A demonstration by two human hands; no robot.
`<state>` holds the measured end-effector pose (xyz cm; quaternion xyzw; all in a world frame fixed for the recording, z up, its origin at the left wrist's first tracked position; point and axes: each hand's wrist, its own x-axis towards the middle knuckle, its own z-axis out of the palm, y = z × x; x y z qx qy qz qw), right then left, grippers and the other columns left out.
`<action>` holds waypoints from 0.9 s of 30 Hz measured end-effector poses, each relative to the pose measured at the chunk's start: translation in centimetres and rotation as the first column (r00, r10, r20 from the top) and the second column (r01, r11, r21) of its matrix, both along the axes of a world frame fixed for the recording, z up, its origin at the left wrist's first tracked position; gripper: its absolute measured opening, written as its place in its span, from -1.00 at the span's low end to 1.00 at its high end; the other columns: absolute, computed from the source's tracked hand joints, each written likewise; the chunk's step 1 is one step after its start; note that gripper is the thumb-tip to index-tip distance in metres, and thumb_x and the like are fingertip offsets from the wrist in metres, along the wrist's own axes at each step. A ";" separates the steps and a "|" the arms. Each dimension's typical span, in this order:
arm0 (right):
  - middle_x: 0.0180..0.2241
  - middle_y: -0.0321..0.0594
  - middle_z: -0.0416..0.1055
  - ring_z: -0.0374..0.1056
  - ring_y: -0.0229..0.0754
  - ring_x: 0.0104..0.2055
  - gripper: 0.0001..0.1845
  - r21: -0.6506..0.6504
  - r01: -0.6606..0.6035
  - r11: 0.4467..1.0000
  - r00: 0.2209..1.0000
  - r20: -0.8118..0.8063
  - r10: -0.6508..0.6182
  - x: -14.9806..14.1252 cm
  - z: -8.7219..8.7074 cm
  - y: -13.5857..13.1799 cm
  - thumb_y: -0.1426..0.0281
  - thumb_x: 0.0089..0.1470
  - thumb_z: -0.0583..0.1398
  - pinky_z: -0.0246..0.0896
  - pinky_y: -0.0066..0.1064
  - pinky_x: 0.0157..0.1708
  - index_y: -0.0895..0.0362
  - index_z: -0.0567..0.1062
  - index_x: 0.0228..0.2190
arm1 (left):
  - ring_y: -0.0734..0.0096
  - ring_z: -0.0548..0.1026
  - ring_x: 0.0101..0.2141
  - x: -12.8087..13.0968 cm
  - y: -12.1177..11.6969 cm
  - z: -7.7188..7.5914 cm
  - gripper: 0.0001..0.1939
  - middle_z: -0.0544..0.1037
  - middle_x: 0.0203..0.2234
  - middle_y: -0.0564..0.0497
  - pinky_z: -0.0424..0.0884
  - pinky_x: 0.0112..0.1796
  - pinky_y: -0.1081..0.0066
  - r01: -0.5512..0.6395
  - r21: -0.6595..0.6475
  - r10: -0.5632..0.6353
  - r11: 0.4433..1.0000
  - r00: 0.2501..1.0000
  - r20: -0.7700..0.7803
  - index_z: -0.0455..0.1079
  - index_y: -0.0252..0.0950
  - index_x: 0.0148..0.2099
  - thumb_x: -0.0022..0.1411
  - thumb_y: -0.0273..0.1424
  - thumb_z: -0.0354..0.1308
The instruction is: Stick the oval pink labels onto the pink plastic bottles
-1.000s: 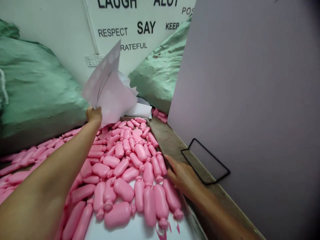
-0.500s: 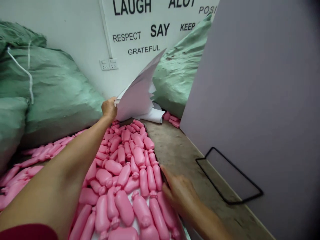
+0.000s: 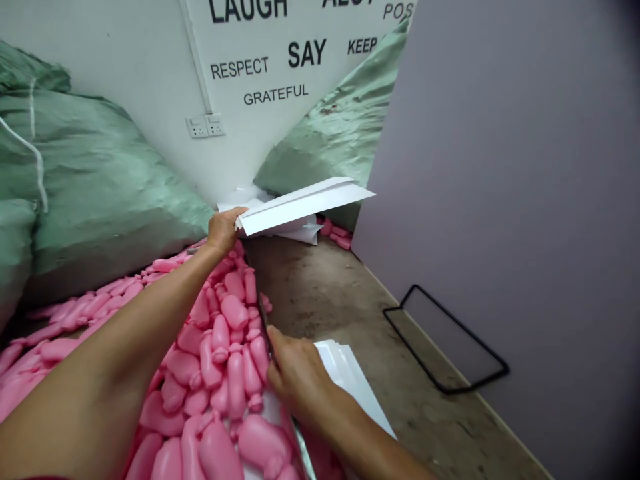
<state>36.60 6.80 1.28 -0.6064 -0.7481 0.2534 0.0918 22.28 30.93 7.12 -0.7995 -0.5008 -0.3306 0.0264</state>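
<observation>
"Pink pieces (image 3: 236, 383), heaped right up to the rim (image 3: 303, 450). Why not spread wider?"

"Rim contains most of them, I'd judge. A few lie outside it; more sit under the right-hand bag (image 3: 330, 127)."

"Left hand (image 3: 223, 230)?"

"Gripping white sheets (image 3: 305, 203) by the near end, arm reaching over the heap. Held at one end only, so the rest juts out above the floor (image 3: 320, 280), tilted up toward the far end. Loose paper (image 3: 243, 197) behind."

"Right hand (image 3: 297, 377)?"

"At the rim, finger and thumb alongside. Probably a brace for the long reach. Underside hidden from here; can't tell whether it's closed on the edge."

"And beyond it?"

"White stack (image 3: 347, 373), flat on the floor, partly behind the forearm. Lying outside the rim, it's apart from the heap."
</observation>
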 end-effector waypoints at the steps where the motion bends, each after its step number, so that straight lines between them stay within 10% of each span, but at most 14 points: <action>1: -0.01 0.09 0.55 0.50 0.08 0.00 -0.45 0.006 -0.014 1.000 1.000 -0.003 0.014 -0.8 -0.1 0.0 0.60 0.10 0.08 0.27 -0.21 -0.01 0.30 0.38 0.15 | 0.15 0.55 -0.10 -0.1 0.0 -0.2 -0.58 0.65 -0.09 -0.08 0.37 -0.09 0.34 0.000 -0.001 0.000 1.000 1.000 0.005 0.56 -0.25 0.04 0.18 -0.46 0.03; 8: -0.04 0.20 0.54 0.52 0.09 -0.06 -0.37 0.073 -0.106 0.992 0.993 -0.042 0.109 -6.0 -1.6 0.3 0.58 0.02 0.14 0.26 -0.11 0.02 0.39 0.32 0.16 | 0.19 0.56 -0.07 0.1 -1.0 -2.4 -0.60 0.63 -0.03 -0.05 0.38 -0.08 0.36 0.061 -0.027 -0.060 0.998 0.998 0.022 0.55 -0.22 0.02 0.20 -0.46 0.03; 13: -0.03 0.07 0.55 0.49 0.07 -0.01 -0.38 0.080 -0.123 0.989 0.984 -0.123 0.132 -4.4 -1.3 -0.3 0.55 0.03 0.11 0.26 -0.12 0.00 0.29 0.34 0.17 | 0.19 0.56 -0.05 0.0 -1.8 -3.7 -0.65 0.64 -0.05 -0.03 0.38 -0.03 0.36 0.082 -0.077 -0.080 0.994 0.996 0.023 0.58 -0.22 -0.04 0.18 -0.50 0.07; 27: -0.05 -0.01 0.57 0.48 -0.04 -0.10 -0.38 0.317 -0.141 0.938 0.990 0.026 0.139 4.3 -3.3 2.3 0.57 0.06 0.03 0.24 -0.22 -0.07 0.20 0.40 0.17 | 0.29 0.54 -0.15 1.0 1.7 0.4 -0.77 0.58 -0.17 -0.07 0.42 -0.05 0.17 -0.326 -0.072 0.333 0.943 0.930 0.154 0.46 -0.33 -0.05 0.37 -0.30 0.12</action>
